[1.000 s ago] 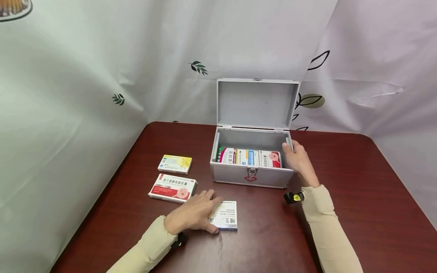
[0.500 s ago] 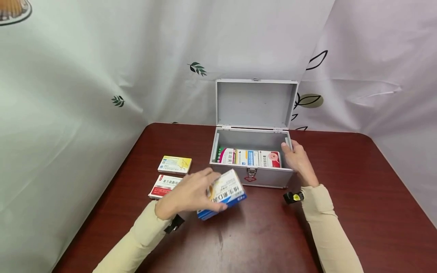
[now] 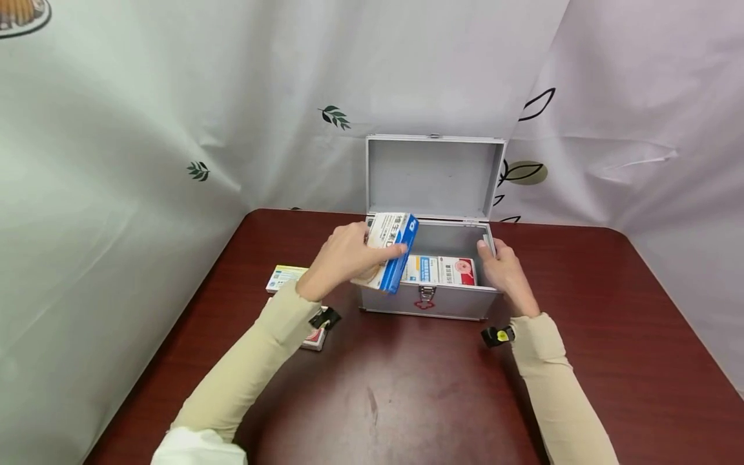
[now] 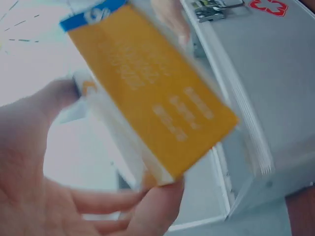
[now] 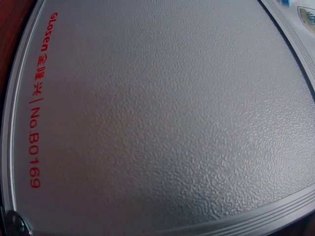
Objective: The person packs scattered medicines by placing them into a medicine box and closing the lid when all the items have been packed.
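Note:
My left hand (image 3: 343,257) grips a blue-and-white medicine box (image 3: 388,230), tilted over the front left of a silver metal case (image 3: 453,303). In the left wrist view the box's orange side (image 4: 147,83) faces the camera, with thumb and fingers at its edges. The case stands with its lid (image 3: 436,177) raised. Inside, a white-and-blue carton (image 3: 427,269) and a red-and-white carton (image 3: 456,270) show, and the held box hides the left part. My right hand (image 3: 504,270) holds the case's right wall, thumb over the rim. The right wrist view shows the case's textured side (image 5: 167,113).
On the dark red table (image 3: 610,323), left of the case, lie a yellow-and-white carton (image 3: 283,277) and another red-and-white carton (image 3: 314,339). My left arm partly covers both. A pale curtain (image 3: 261,97) hangs behind the table.
My left hand has picked the medicine box up from the table and carried it up and away from me to the case, turning it. My right hand stays on the case wall.

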The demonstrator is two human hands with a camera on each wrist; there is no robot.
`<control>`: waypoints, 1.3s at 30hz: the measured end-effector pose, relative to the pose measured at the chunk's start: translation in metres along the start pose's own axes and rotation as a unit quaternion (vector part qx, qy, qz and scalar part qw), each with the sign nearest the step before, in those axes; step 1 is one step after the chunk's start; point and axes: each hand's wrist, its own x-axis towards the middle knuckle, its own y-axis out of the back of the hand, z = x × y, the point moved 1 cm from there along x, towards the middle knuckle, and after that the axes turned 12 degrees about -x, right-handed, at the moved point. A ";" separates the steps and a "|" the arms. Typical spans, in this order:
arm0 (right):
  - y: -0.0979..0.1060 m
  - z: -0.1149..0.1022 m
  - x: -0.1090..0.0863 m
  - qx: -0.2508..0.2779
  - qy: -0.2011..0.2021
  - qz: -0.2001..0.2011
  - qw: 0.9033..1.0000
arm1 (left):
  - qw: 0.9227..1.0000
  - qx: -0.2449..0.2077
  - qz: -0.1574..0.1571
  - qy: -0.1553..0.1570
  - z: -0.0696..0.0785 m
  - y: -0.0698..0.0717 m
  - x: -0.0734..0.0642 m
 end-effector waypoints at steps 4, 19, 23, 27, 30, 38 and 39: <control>-0.001 0.000 -0.001 -0.012 0.010 0.006 1.000 | 0.999 -0.014 -0.003 0.044 0.004 -0.011 0.019; 0.000 -0.001 0.002 -0.001 0.001 0.006 1.000 | 0.987 0.084 -0.112 0.075 0.008 -0.047 0.074; 0.000 -0.002 0.002 -0.007 0.004 0.012 1.000 | 0.981 0.103 -0.140 0.092 0.002 -0.053 0.078; 0.000 0.000 0.002 -0.013 0.001 0.012 1.000 | 0.978 0.098 -0.150 0.107 0.001 -0.057 0.078; 0.000 0.000 0.001 -0.014 0.001 0.008 1.000 | 0.976 0.094 -0.149 0.124 0.000 -0.057 0.077; -0.002 0.000 0.003 -0.013 0.003 0.002 1.000 | 0.966 0.150 -0.186 0.099 -0.002 -0.058 0.075; -0.002 0.000 0.003 -0.012 0.001 0.000 1.000 | 0.963 0.160 -0.193 0.095 -0.002 -0.058 0.074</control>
